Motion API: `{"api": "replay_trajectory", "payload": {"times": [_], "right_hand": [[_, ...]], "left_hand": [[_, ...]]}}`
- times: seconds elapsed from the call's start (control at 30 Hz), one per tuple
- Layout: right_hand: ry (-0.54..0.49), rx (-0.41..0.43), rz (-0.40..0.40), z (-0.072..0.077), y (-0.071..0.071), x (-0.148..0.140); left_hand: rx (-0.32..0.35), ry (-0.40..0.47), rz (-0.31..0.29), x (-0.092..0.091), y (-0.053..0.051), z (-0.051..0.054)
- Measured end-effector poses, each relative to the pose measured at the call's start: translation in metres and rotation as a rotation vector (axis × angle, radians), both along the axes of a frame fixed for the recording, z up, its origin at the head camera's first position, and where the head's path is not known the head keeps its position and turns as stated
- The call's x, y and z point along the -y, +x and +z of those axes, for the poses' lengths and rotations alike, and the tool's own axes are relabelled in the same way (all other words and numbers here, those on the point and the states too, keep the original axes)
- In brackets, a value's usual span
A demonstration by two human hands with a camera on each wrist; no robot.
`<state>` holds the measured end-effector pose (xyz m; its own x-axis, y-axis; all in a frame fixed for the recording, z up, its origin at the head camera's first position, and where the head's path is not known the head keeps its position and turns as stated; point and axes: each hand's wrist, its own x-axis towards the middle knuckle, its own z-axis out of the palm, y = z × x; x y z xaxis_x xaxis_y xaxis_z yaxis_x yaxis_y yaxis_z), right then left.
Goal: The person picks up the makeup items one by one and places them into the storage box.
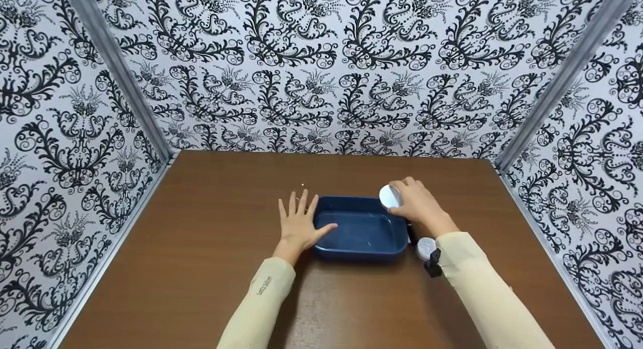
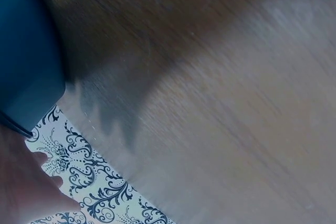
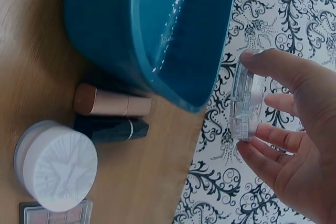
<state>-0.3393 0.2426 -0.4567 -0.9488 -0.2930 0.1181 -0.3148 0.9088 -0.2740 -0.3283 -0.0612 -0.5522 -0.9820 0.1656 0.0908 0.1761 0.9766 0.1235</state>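
Note:
A blue rectangular bin (image 1: 359,233) stands on the wooden table. My right hand (image 1: 416,202) holds a round clear compact (image 1: 390,197) by its edges, above the bin's right back corner. In the right wrist view the right hand (image 3: 299,129) pinches the clear compact (image 3: 244,100) between thumb and fingers, apart from the bin (image 3: 105,30). My left hand (image 1: 298,228) is spread with straight fingers at the bin's left side; whether it touches the bin I cannot tell. In the left wrist view, part of the left hand (image 2: 29,182) shows below the bin (image 2: 26,51).
Right of the bin are a round white-lidded jar (image 3: 65,169), a rose-gold tube (image 3: 110,102), a black tube (image 3: 113,128) and a small palette (image 3: 58,214). Patterned walls (image 1: 311,73) enclose the table (image 1: 211,213) at the back and sides.

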Motion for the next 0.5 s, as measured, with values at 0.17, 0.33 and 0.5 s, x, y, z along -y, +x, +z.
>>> {"api": "replay_trajectory", "payload": {"times": [0.17,0.33,0.5], "right_hand": [[0.003,0.006,0.021,0.001,0.000,0.010],[0.005,0.006,0.045,0.000,-0.001,0.018],[0.010,0.017,0.060,-0.001,-0.001,0.025]], "left_hand": [[0.015,0.010,-0.001,0.000,0.000,0.002],[0.021,-0.005,0.001,0.000,0.000,0.002],[0.009,-0.008,0.004,-0.001,0.000,0.002]]}}
